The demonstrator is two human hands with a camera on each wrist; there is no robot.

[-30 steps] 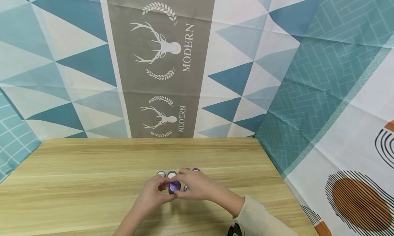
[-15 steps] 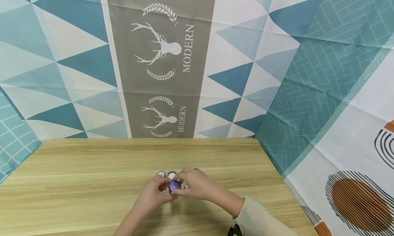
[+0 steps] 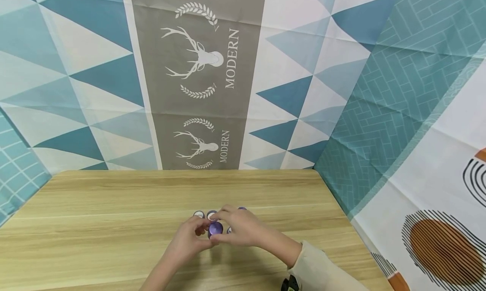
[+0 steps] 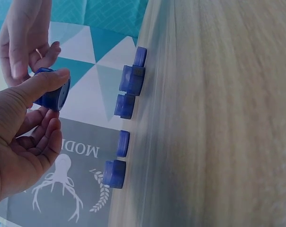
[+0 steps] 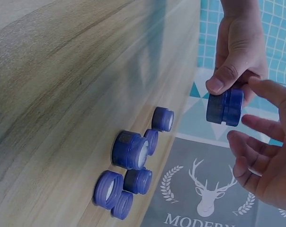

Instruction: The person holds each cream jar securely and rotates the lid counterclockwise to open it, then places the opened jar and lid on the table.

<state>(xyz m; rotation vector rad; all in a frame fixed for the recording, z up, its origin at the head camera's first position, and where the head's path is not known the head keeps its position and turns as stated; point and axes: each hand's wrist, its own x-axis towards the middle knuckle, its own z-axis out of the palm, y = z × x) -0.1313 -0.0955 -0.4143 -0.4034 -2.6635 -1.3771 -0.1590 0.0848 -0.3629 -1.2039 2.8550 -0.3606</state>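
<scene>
both hands (image 3: 218, 232) gripping purple jar (image 3: 215, 229), label seemingly none

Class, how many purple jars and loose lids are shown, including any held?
7. One closed jar is held between left hand and right hand; six pieces sit clustered on the table. Others may be hidden.

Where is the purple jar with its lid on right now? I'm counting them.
In the head view the purple jar is held above the table between both hands, just nearer than the loose jars and lids.
</scene>
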